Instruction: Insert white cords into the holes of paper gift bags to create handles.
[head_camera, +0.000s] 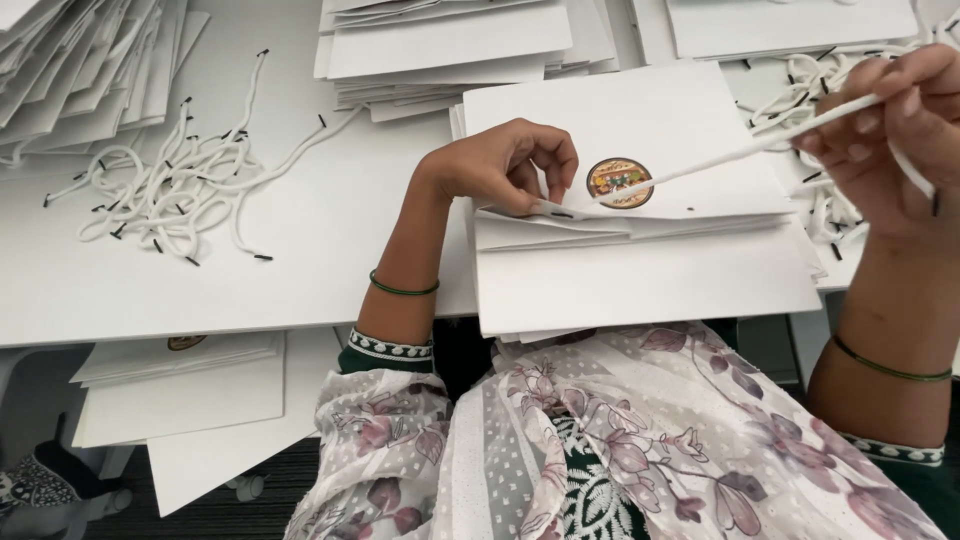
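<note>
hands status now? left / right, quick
Left hand: closed, pinching the top edge of the white paper bag.
Right hand: closed, holding the white cord.

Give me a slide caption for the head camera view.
Left hand pinches white paper bag; right hand pulls white cord taut.

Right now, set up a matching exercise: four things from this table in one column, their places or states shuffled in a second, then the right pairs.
1. left hand
2. right hand
3. loose cord pile
4. round sticker

a. lies on the table, far left
b. pinches the folded edge of the top bag
c. sits on the front of the top bag
d. pulls a white cord taut

Pairs: 1-b, 2-d, 3-a, 4-c
</note>
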